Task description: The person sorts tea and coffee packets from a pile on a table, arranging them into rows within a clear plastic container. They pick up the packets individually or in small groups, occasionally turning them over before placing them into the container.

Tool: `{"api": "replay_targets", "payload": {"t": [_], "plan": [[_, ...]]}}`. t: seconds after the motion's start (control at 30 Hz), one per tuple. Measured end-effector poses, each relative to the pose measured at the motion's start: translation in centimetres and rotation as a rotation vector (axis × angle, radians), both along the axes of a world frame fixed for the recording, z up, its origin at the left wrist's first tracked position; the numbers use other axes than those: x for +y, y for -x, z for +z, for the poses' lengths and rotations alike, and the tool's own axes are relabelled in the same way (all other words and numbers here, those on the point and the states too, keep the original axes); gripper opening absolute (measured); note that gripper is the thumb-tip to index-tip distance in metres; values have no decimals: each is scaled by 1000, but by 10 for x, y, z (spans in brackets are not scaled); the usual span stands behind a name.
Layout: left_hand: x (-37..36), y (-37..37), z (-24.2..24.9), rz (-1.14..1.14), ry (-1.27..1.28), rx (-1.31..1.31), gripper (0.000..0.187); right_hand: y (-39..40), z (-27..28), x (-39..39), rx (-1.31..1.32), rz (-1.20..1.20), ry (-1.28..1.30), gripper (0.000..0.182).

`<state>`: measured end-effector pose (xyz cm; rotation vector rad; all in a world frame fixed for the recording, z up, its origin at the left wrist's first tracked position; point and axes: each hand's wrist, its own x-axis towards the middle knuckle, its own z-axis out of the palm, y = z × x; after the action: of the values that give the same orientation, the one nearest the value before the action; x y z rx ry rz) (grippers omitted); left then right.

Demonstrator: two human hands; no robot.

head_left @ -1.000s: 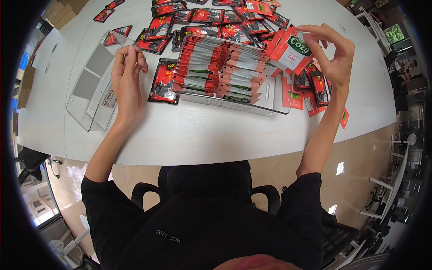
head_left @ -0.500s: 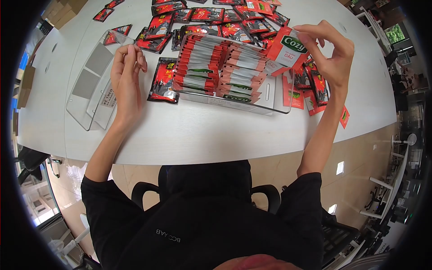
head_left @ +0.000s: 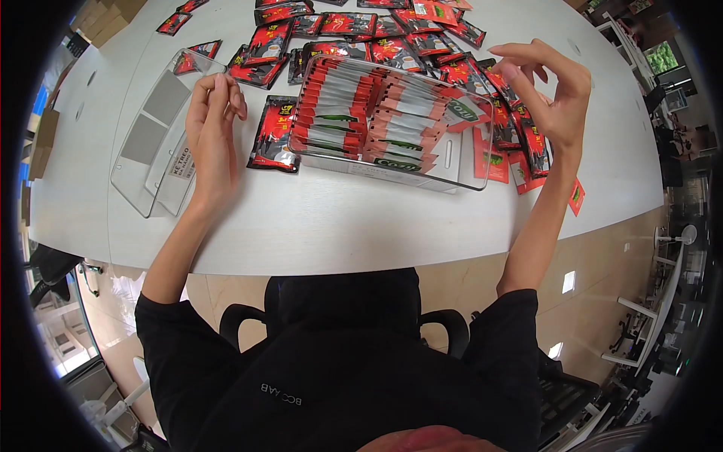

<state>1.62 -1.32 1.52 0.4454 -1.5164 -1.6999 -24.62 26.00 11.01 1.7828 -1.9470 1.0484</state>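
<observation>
A clear plastic box (head_left: 467, 177) stands on the table, holding two rows of tea sachets (head_left: 331, 105) on edge. One red Cozy sachet (head_left: 463, 113) leans inside its far right corner. My right hand (head_left: 556, 94) hovers just right of that corner, thumb and forefinger apart with nothing between them. Left of the box, my left hand (head_left: 213, 139) rests above the table with loosely curled fingers and holds nothing. Beside it lies a clear plastic tray (head_left: 128, 181) with a label. A black-and-red coffee packet (head_left: 275, 139) sits between my left hand and the box.
Many black-and-red packets (head_left: 346, 25) are heaped behind the box. More packets (head_left: 535, 147) and red Cozy sachets (head_left: 491, 162) lie to its right. Cardboard boxes (head_left: 105, 22) stand at the far left. The white table's front edge (head_left: 316, 271) curves before me.
My right hand has let go of the red Cozy sachet, which now sits in the box's far right corner. The left hand has stayed in place.
</observation>
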Motion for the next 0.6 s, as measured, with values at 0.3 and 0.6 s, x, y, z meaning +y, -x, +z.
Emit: {"api": "replay_targets", "payload": {"t": [0.3, 0.6], "plan": [[1, 0, 1, 8, -9, -6, 19, -1, -5, -6, -108, 55, -202, 37], [0, 0, 1, 7, -12, -10, 18, 0, -8, -5, -29, 59, -200, 21]]}}
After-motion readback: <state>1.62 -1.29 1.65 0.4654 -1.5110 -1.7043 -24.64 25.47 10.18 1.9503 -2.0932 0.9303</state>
